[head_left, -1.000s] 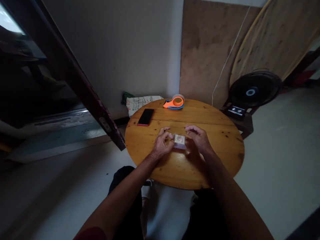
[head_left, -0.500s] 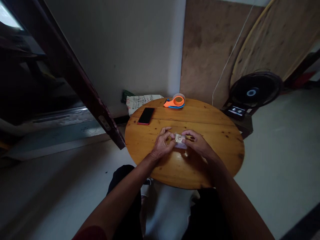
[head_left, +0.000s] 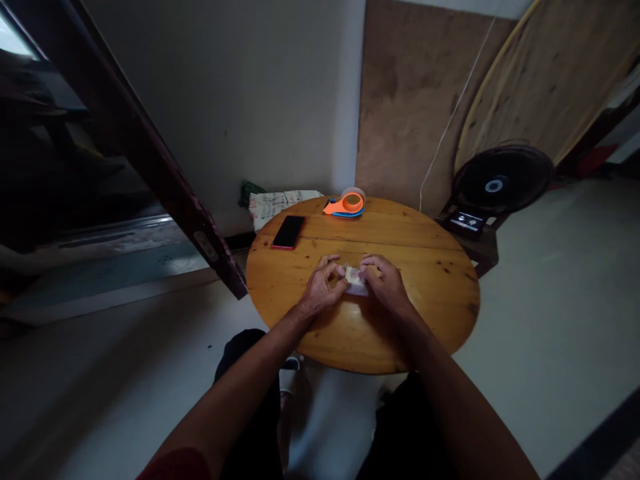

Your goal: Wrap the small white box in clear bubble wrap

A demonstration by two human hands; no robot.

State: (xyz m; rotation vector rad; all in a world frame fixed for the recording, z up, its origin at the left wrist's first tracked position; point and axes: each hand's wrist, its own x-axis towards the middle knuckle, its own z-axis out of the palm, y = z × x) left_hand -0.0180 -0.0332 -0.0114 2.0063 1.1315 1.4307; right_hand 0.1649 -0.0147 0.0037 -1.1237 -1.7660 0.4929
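A small whitish packet (head_left: 356, 283) lies near the middle of the round wooden table (head_left: 430, 267), between my hands. My left hand (head_left: 324, 285) grips its left side with thumb and fingertips. From the right, my right hand (head_left: 384, 280) pinches the packet's upper right corner, with the fingers bent over it. What the packet is made of or contains is too small to tell.
A phone (head_left: 289, 232) lies at the table's back left. An orange and blue tape dispenser (head_left: 346, 203) stands at the back edge. Printed paper (head_left: 275, 203) is behind the table. A black fan-like object (head_left: 500, 183) stands beyond the right edge.
My right hand has shifted left, closer to my left hand, and its fingers have moved in over the packet's corner. The view has turned slightly.
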